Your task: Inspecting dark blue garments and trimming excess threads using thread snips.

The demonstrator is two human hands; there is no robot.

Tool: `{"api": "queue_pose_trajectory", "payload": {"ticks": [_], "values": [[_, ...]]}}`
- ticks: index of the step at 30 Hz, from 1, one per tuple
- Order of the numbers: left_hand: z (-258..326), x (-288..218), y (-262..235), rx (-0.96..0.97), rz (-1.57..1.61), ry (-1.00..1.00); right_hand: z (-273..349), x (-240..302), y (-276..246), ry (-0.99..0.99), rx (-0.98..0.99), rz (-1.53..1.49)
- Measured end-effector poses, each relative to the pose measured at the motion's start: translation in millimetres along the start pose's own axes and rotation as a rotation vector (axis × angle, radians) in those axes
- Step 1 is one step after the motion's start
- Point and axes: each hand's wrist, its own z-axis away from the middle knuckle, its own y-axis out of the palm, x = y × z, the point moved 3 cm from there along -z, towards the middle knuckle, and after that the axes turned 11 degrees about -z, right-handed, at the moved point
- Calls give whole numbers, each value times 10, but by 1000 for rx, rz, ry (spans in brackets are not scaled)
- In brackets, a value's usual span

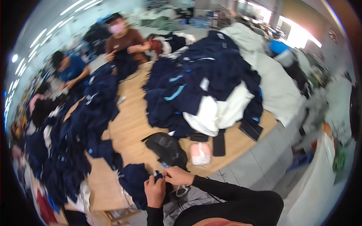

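A navy blue garment (134,180) hangs over the table's near edge and reaches into my lap. My left hand (154,193) is closed on its edge, with fingers bent and thumb pressed down. Against the same edge, beside the left fingertips, my right hand (178,176) is pinched shut on the cloth. A small light blue and white bit shows between the hands, too blurred to name. Just beyond the right hand lies a black bag (166,148).
A pink and white soft pack (200,153), a black phone (218,145) and a small black case (199,137) lie on the wooden table (130,124). Navy garment heaps (203,71) cover much of it. Two people (126,41) handle cloth across the table. Large white sacks (275,83) stand right.
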Motion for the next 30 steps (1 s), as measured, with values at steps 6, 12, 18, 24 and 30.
{"api": "queue_pose_trajectory", "payload": {"ticks": [6, 12, 18, 24, 30], "values": [[187, 239, 596, 55, 118, -195, 114, -261, -12, -34, -207, -129], [366, 445, 538, 21, 419, -404, 313, -23, 201, -7, -72, -125], [138, 475, 629, -54, 520, -311, 667, -51, 234, -25, 187, -27], [643, 987, 800, -195, 764, -569, 847, -100, 602, -86, 376, 159], [283, 840, 488, -55, 953, -652, 1006, -276, 710, -187, 487, 426]]}}
